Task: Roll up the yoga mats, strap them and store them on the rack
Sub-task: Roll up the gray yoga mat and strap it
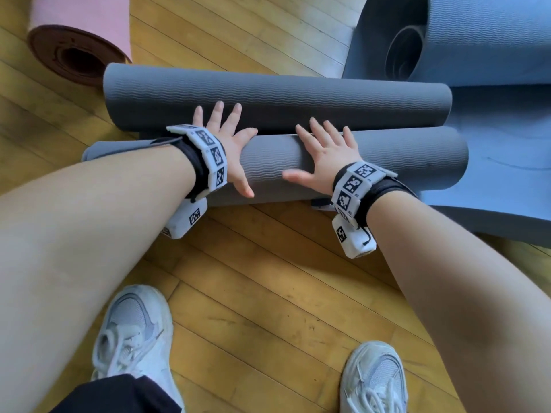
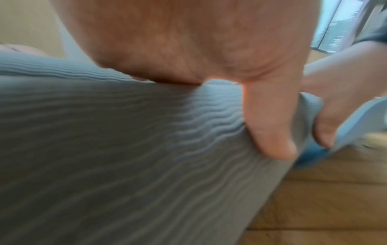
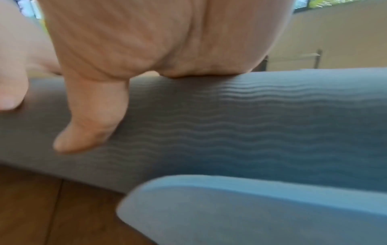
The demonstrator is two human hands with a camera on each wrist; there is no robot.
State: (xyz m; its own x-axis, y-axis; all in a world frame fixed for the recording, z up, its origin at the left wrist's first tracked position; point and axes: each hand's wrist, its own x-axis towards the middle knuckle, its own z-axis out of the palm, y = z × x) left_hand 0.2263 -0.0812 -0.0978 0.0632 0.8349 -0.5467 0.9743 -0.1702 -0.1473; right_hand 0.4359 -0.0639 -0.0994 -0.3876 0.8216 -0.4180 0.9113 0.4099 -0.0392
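Note:
A grey ribbed yoga mat lies on the wooden floor as two parallel rolls: a near roll [image 1: 402, 162] and a far roll [image 1: 277, 96]. My left hand [image 1: 231, 144] lies flat with spread fingers across both rolls. My right hand [image 1: 323, 153] rests flat on the near roll, fingers straight. In the left wrist view my thumb [image 2: 270, 126] presses the grey mat [image 2: 117, 149]. The right wrist view shows my thumb [image 3: 92, 119] on the grey mat [image 3: 230, 116], with my left hand's fingertip [image 3: 10, 92] at the left edge.
A pink rolled mat [image 1: 77, 34] lies at the back left. A blue mat [image 1: 489, 40], loosely rolled, lies at the back right, its flat part [image 1: 507, 174] spreading under the grey rolls' right end. My two white sneakers [image 1: 134, 332] stand on the floor [image 1: 268, 278].

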